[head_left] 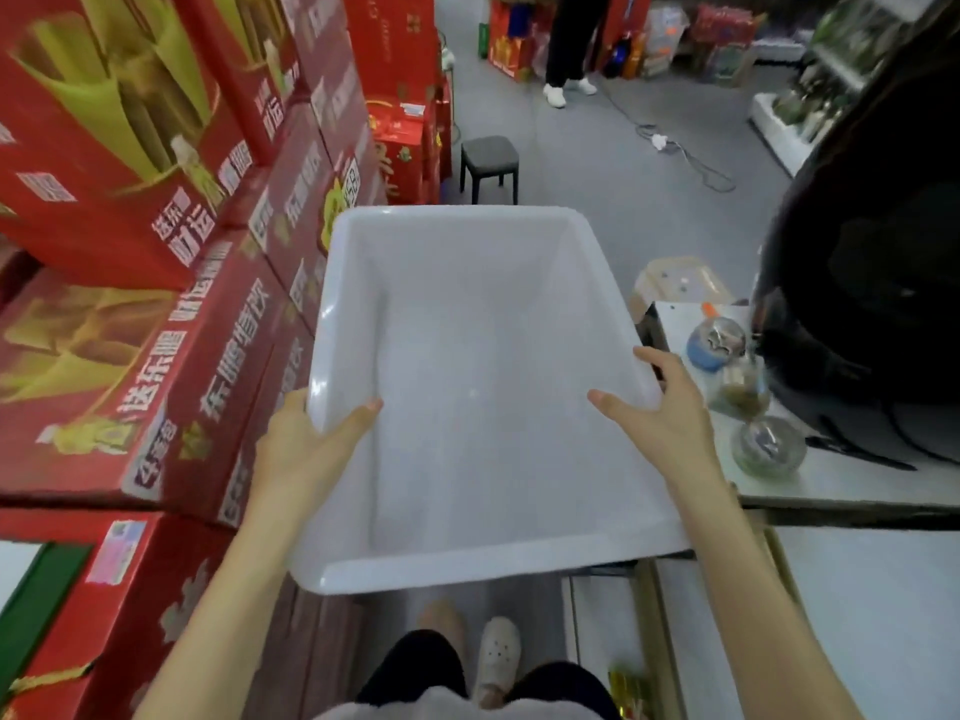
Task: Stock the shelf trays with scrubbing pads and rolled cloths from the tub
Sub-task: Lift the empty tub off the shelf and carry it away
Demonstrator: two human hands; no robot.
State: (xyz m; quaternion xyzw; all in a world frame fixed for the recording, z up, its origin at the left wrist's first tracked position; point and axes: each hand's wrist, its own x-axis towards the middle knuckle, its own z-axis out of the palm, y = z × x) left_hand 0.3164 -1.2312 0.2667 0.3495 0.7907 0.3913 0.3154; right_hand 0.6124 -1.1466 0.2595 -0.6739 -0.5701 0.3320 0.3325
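Note:
A large white plastic tub (pixel 467 262) is held out in front of me at waist height, and nothing lies inside it. My left hand (pixel 306 444) grips its left rim, thumb inside the tub. On the right rim my right hand (pixel 660 413) holds on with the thumb inside and fingers over the edge. No scrubbing pads, rolled cloths or shelf trays are in view.
Stacked red drink cartons (pixel 156 314) wall the left side. A white counter (pixel 841 475) on the right carries shiny wrapped balls (pixel 769 446) and a big black object (pixel 872 262). Ahead stand a dark stool (pixel 488 158), a floor cable (pixel 691 158) and a person's legs (pixel 566 49).

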